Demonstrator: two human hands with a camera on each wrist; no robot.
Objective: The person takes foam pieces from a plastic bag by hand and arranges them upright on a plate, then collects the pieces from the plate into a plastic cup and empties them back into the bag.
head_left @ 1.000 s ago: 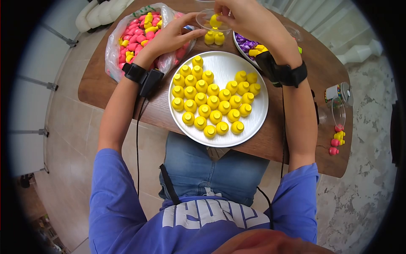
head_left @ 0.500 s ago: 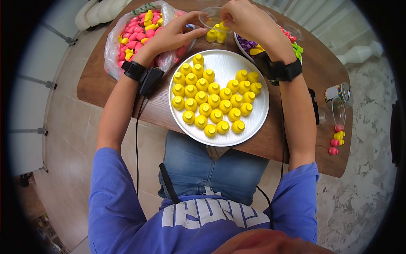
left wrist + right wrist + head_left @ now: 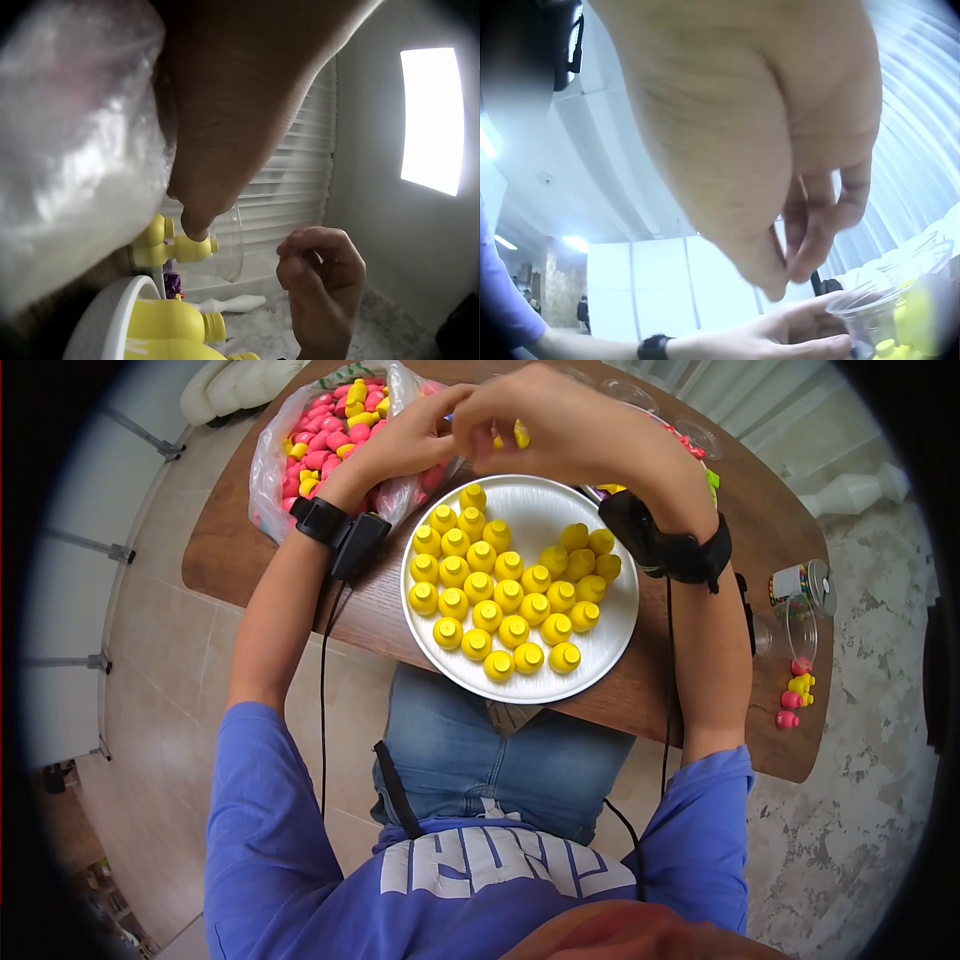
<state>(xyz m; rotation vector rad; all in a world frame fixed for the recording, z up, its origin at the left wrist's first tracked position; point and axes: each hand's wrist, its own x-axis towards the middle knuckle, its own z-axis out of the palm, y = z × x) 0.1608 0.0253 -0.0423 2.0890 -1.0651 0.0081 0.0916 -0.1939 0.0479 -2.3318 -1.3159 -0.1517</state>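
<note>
In the right wrist view the left hand (image 3: pixel 795 330) holds a clear cup (image 3: pixel 862 304) by its side, thumb and fingers against it. Yellow bottle-shaped pieces (image 3: pixel 191 248) show in the cup in the left wrist view. The right hand (image 3: pixel 545 425) hovers over the cup and hides most of it in the head view; its fingers are loosely bent with nothing between them (image 3: pixel 322 277). Nearer the body, a round white plate (image 3: pixel 525 525) carries many upright yellow pieces (image 3: pixel 508 596), with a gap at its far side.
A plastic bag (image 3: pixel 268 485) of pink and yellow pieces stands at the left. Partly behind the right wrist is another dish with coloured pieces. Along the table's right side are a lidded jar (image 3: pixel 790 582), a tipped clear cup (image 3: pixel 800 622) and several small pieces (image 3: pixel 800 683).
The right hand has lowered a yellow piece into the cup, let it go, and moved left and toward the body. The left hand has stayed at the cup.
</note>
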